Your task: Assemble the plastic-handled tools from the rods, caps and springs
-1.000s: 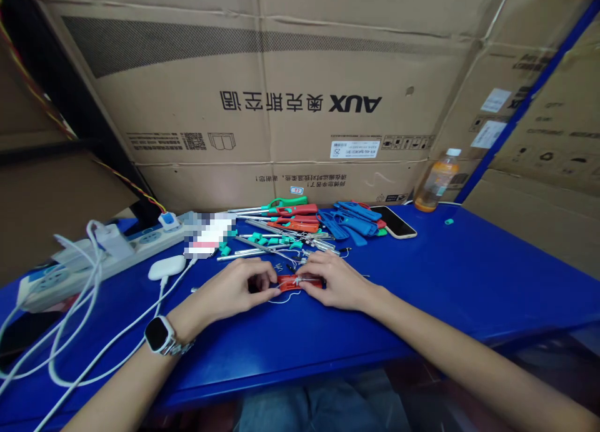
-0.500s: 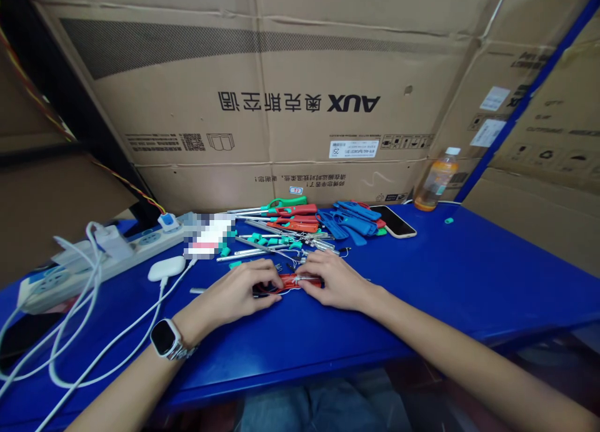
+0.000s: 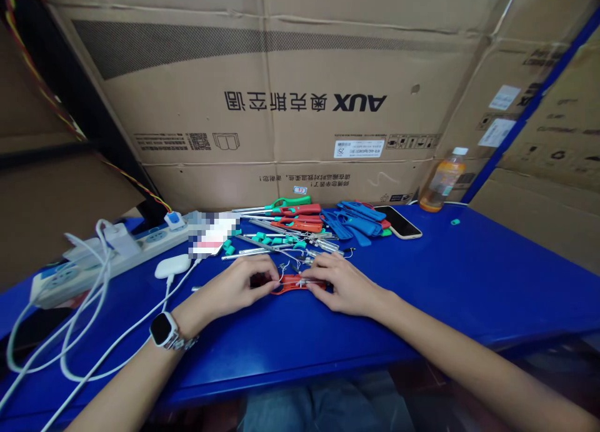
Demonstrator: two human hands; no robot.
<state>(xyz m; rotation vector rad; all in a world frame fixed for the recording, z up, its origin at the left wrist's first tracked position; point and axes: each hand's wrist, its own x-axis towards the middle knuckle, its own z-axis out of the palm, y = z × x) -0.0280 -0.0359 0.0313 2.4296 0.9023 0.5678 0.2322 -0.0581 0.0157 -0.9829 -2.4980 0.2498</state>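
An orange lighter shell [image 3: 291, 281], open and showing a clear part and thin wire inside, lies on the blue table between my hands. My left hand [image 3: 248, 281] is closed at the shell's left end, thumb and index finger pinching a thin white wire [image 3: 282, 271]. Fingers of my right hand [image 3: 344, 281] are bent around the right end of the shell and hold it. Just beyond are metal lighter tubes [image 3: 255, 252], small green plastic pieces [image 3: 229, 249] and clear parts with wires [image 3: 328, 246]. The fingers hide both ends of the shell.
Assembled lighters [image 3: 300, 223] and blue shells [image 3: 359, 221] are piled at the back, beside a phone [image 3: 398, 222]. A bottle [image 3: 443, 180] stands back right against the cardboard [image 3: 300, 63]. On the left lie a power strip [image 3: 140, 247], a white case [image 3: 172, 266] and white cables [image 3: 100, 357].
My left hand has shifted slightly and its fingertips have come together on the white wire. More of the orange shell shows now. My right hand stays on the shell's right end.
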